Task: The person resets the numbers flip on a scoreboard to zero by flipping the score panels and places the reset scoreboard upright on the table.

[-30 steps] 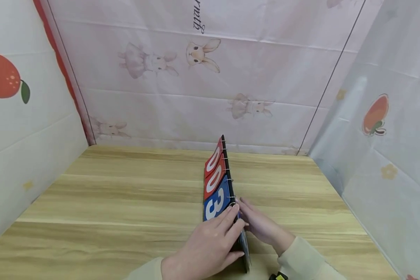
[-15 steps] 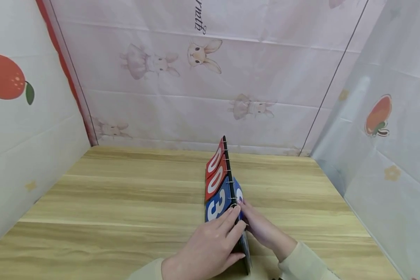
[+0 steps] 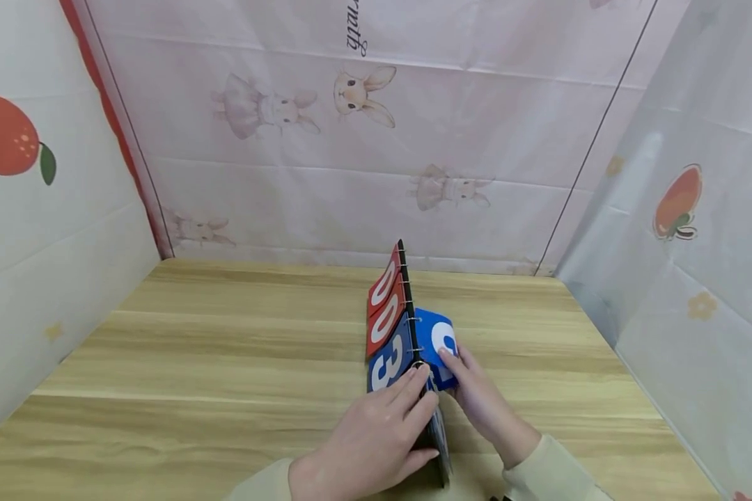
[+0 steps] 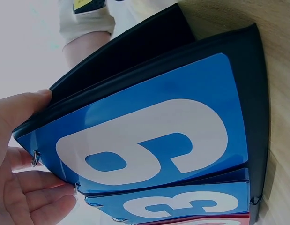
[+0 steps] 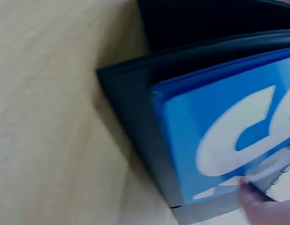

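Observation:
A flip scoreboard (image 3: 406, 285) stands tent-like on the table, its ring-bound top ridge running away from me. Its left face shows two red 0 cards (image 3: 385, 292) and a blue 3 card (image 3: 388, 362). A larger blue card (image 4: 191, 79) with a white numeral fills the left wrist view. My left hand (image 3: 372, 424) holds the near end of the ridge, thumb and fingers around the ringed edge. On the right face, my right hand (image 3: 485, 403) pinches a bent blue number card (image 3: 429, 330), thumb on its front. This card's numeral is partly covered.
Wood-grain tabletop (image 3: 225, 334) surrounds the scoreboard. A printed rabbit sheet (image 3: 351, 139) hangs behind, with fruit-patterned sheets (image 3: 652, 278) at the sides. A dark object sits at the bottom edge near the right sleeve (image 3: 551, 473).
The right hand has moved slightly right, drawing a blue card out from the right face so its front shows. The left hand stays on the ridge.

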The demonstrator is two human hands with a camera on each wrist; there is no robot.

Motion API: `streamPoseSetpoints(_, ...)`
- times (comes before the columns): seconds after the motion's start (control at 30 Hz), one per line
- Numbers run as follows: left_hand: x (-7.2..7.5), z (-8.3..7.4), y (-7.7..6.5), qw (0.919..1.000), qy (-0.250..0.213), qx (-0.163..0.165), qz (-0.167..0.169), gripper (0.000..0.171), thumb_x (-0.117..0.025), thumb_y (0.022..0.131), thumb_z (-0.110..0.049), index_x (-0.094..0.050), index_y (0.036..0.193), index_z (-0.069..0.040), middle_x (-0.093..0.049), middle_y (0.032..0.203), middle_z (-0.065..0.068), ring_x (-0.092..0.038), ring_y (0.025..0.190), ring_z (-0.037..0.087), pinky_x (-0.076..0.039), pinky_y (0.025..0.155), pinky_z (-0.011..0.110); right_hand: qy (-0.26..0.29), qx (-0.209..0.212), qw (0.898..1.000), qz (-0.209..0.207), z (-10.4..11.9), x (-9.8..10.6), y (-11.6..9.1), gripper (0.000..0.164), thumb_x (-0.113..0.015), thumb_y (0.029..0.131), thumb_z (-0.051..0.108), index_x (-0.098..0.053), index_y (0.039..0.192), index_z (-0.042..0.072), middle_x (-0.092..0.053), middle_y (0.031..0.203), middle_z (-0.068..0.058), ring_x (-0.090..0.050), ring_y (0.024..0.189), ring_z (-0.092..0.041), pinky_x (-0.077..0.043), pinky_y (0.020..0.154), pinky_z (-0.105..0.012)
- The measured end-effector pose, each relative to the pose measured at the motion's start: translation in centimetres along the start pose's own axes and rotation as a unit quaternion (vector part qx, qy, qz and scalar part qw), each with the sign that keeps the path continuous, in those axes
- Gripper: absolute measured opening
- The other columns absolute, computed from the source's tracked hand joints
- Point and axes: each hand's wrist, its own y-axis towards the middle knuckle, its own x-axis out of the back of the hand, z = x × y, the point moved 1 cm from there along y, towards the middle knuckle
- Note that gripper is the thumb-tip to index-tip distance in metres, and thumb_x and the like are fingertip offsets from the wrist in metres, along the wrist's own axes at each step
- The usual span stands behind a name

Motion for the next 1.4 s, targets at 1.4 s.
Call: streamPoseSetpoints(1.4, 0.0, 0.3, 0.2, 0.9996, 0.018, -0.014, -0.015, 0.055, -0.07, 0.076, -0.048, -0.054, 0.109, -0.007, -0.057, 0.125, 0.016, -0.053, 0.115, 0.024, -0.053, 0.085, 0.033, -0.219, 0.296, 0.93, 0.017, 4.1, -2.4, 0.3, 0.067, -0.044, 0.097, 0.002, -0.005, 0.149, 0.018, -0.06, 0.121, -0.015, -0.051, 0.117, -0.027, -0.04, 0.096, -0.055)
